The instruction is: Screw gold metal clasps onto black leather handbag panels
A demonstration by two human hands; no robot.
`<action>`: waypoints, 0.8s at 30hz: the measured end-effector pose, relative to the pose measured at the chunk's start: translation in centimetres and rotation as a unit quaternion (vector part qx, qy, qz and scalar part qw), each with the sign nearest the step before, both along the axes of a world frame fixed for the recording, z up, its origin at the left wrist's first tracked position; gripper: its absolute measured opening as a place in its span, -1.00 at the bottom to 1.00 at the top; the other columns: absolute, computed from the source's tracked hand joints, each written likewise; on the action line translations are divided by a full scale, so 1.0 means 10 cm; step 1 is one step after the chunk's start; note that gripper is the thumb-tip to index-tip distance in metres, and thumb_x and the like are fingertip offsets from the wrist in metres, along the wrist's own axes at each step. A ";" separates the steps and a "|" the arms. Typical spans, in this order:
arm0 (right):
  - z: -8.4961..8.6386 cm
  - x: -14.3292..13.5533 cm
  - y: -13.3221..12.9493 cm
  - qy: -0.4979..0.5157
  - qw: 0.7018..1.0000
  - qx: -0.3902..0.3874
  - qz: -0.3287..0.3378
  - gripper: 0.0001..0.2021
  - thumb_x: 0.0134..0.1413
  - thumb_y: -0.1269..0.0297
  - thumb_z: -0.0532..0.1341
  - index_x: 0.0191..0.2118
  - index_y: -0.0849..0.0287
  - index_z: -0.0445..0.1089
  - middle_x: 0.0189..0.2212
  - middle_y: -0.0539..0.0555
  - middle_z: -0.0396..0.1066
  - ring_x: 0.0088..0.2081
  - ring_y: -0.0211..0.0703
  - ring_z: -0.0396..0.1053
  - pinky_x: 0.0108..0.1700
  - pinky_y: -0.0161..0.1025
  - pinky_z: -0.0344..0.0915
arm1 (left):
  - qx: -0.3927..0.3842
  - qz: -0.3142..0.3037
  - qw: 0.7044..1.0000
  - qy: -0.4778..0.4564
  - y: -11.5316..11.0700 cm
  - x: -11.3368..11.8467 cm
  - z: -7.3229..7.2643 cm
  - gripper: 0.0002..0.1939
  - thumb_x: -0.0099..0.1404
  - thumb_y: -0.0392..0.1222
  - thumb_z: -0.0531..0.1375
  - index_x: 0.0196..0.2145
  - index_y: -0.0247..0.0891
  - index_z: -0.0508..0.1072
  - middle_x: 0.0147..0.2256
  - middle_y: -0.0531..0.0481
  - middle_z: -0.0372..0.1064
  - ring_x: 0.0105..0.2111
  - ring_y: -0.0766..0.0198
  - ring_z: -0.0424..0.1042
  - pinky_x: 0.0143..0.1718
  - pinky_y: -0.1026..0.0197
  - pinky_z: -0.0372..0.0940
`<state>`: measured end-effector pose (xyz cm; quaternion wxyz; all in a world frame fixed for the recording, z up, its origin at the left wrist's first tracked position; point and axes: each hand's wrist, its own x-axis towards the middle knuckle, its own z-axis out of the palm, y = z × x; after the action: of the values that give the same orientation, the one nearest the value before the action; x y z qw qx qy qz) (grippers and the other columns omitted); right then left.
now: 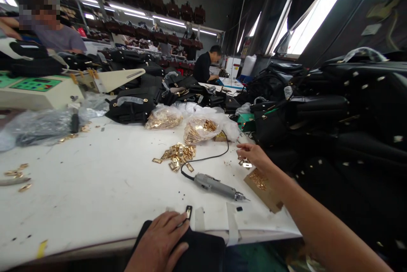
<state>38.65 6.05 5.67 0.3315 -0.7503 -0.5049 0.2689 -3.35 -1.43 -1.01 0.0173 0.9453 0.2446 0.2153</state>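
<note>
My left hand (163, 238) lies flat over a black bag piece (206, 244) at the table's front edge, thumb spread to the side. Its fingertips touch a black strap end (188, 209) with a small metal plate on it. Farther right, my right hand (254, 155) reaches over a few small metal plates (246, 165), fingers stretched out; whether they touch one is hard to see. Between the hands lies a grey electric screwdriver (216, 185), its tip pointing right. Below my right hand, a shallow cardboard box (270, 198) holds small gold-coloured parts (258, 179).
A pile of gold buckle plates (179, 153) lies mid-table, before plastic bags (200, 128) of fittings. The screwdriver's cable (210, 158) loops behind it. Black bags (349, 136) are heaped at right. A cream machine (41, 90) stands left. People (205, 66) work farther back.
</note>
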 end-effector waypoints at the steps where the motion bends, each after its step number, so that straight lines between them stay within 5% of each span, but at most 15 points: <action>1: 0.03 -0.16 -0.11 0.024 1.000 0.004 0.014 -0.67 0.14 0.14 0.28 -0.07 0.26 0.53 -0.44 0.06 0.53 -0.45 -0.19 0.44 -0.44 -0.32 0.32 | -0.019 0.006 1.000 0.000 -0.02 0.01 0.01 -0.54 0.26 -0.18 0.34 0.11 -0.04 0.45 0.09 0.08 0.49 0.02 0.06 0.47 0.01 0.01 0.47; 5: 0.00 -0.98 -0.62 0.120 0.990 0.023 0.066 -0.70 0.09 0.06 0.33 -0.20 0.21 0.57 -0.36 0.09 0.55 -0.37 -0.14 0.46 -0.32 -0.26 0.39 | -0.117 0.023 0.993 -0.004 -0.12 0.05 0.11 -0.61 0.29 -0.23 0.33 0.07 -0.13 0.49 0.09 -0.03 0.47 0.06 0.02 0.41 0.09 -0.09 0.38; 11: -0.32 -1.92 -1.09 0.144 0.972 0.087 0.166 -0.85 0.15 0.18 0.31 -0.32 0.12 0.58 -0.26 0.08 0.55 -0.16 -0.06 0.48 -0.07 -0.17 0.38 | -0.181 0.027 0.983 0.014 -0.16 0.08 0.18 -0.59 0.34 -0.14 0.30 0.12 -0.17 0.43 0.11 -0.05 0.44 0.08 0.03 0.34 0.13 -0.11 0.29; 16: -0.43 -2.03 -1.02 0.107 0.978 0.024 0.176 -0.72 0.12 0.33 0.25 -0.04 0.16 0.54 -0.23 0.07 0.55 -0.20 -0.09 0.49 -0.05 -0.15 0.38 | -0.183 0.026 0.982 0.024 -0.17 0.09 0.21 -0.61 0.35 -0.12 0.29 0.10 -0.16 0.42 0.08 -0.07 0.43 0.09 0.05 0.32 0.13 -0.07 0.27; 20: -0.39 -1.97 -0.94 0.036 0.973 -0.012 0.226 -0.79 0.13 0.31 0.26 -0.13 0.16 0.57 -0.22 0.08 0.56 -0.18 -0.08 0.49 -0.05 -0.17 0.36 | -0.187 0.027 0.982 0.031 -0.17 0.09 0.22 -0.63 0.36 -0.13 0.29 0.09 -0.17 0.42 0.10 -0.08 0.40 0.09 0.04 0.31 0.14 -0.07 0.25; 24: -0.43 -1.94 -0.93 -0.048 0.981 0.008 0.186 -0.74 0.12 0.25 0.30 -0.08 0.20 0.53 -0.24 0.11 0.50 -0.24 -0.06 0.46 -0.13 -0.16 0.35 | -0.190 0.028 0.981 0.031 -0.17 0.09 0.23 -0.62 0.36 -0.12 0.28 0.11 -0.16 0.41 0.10 -0.07 0.40 0.10 0.04 0.30 0.15 -0.08 0.23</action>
<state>19.29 -3.27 1.35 0.2567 -0.6527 -0.6532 0.2854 -2.47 -3.16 1.26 0.1832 0.9236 0.3079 0.1363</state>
